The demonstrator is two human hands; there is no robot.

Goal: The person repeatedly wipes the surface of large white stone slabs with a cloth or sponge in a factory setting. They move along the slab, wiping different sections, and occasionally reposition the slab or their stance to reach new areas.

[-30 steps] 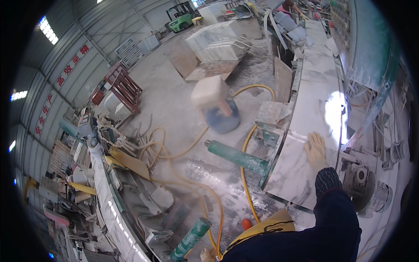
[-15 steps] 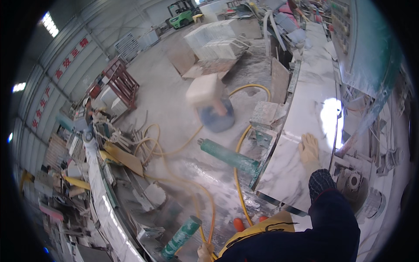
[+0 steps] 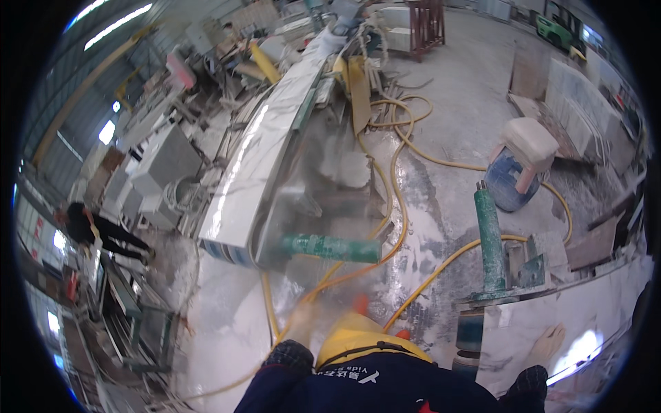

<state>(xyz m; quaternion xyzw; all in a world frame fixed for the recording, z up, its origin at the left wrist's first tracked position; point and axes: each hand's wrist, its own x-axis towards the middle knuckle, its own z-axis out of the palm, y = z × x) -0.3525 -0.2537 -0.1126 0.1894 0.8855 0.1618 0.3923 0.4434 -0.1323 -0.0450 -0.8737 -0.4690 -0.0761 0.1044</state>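
Marble slab [image 3: 523,330] now sits lower right; right hand [image 3: 547,344] stays flat, fingers spread, on it.

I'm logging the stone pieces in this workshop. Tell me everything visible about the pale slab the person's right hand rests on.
The slab is a pale, polished stone sheet, white with faint grey veining, and glossy enough to reflect a bright light patch. It lies flat at the lower right, its near edge running along a metal frame. The right hand, in a light glove, rests palm-down on its surface. An upright green cylinder stands at its far edge. Its right end runs out of view.
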